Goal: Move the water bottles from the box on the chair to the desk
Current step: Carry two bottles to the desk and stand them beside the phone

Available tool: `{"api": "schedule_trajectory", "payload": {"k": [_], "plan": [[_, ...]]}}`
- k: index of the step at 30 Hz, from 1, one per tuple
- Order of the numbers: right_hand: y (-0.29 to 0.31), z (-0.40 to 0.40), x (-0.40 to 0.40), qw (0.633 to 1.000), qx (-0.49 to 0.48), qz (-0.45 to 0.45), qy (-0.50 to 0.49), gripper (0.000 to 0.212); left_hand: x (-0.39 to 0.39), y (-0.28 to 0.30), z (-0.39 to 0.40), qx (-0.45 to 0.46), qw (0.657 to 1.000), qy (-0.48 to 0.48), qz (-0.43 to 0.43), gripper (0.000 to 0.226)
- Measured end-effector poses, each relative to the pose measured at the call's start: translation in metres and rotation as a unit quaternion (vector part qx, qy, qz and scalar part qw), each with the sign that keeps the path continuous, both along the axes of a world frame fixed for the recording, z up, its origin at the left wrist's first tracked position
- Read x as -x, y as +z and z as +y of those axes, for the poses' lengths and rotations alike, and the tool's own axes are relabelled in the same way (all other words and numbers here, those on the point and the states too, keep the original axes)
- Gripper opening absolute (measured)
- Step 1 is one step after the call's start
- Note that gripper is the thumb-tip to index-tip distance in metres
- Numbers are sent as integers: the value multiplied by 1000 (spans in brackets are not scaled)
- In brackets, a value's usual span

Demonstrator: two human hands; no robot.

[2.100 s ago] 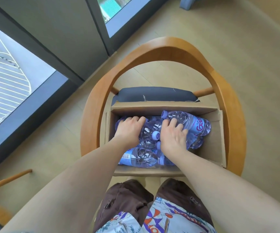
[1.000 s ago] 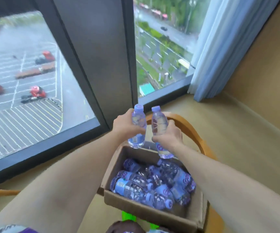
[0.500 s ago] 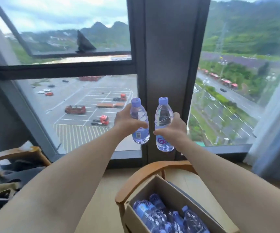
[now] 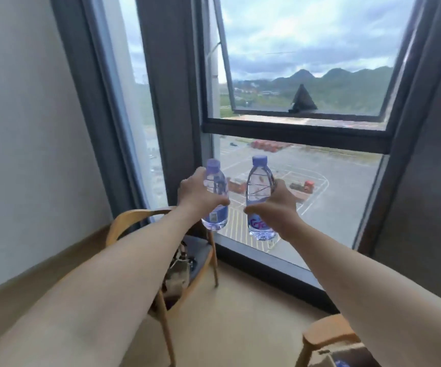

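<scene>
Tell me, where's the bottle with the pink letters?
In the head view, the bottle with pink letters is held upright in the right hand, right of the other bottle, in front of the window.

We see soft, overcast daylight entering through the window point(image 4: 293, 128) ahead, leaving the near arms evenly lit with faint shadows. The whole frame is slightly blurred, and the window frame point(image 4: 161, 88) bows at the wide-angle edges; no harsh glare.
</scene>
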State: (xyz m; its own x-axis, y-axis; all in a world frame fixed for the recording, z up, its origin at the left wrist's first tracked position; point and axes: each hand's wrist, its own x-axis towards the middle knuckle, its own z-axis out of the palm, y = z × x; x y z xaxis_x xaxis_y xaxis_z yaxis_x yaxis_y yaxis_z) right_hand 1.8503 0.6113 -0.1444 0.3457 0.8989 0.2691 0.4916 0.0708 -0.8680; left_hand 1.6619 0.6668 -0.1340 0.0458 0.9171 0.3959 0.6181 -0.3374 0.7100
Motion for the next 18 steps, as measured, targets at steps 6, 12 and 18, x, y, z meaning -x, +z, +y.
{"api": "schedule_trajectory", "payload": {"k": [6,12,18], "plan": [[-9,35,193,995,-8,-3,100,65,200,-3,-10,20,992,123,19,57],[-14,45,373,975,24,36,217,66,375,-5,-46,56,968,244,-8,68],[-20,38,525,939,43,6,341,65,512,-13,-102,58,926,372,-41,63]]}}
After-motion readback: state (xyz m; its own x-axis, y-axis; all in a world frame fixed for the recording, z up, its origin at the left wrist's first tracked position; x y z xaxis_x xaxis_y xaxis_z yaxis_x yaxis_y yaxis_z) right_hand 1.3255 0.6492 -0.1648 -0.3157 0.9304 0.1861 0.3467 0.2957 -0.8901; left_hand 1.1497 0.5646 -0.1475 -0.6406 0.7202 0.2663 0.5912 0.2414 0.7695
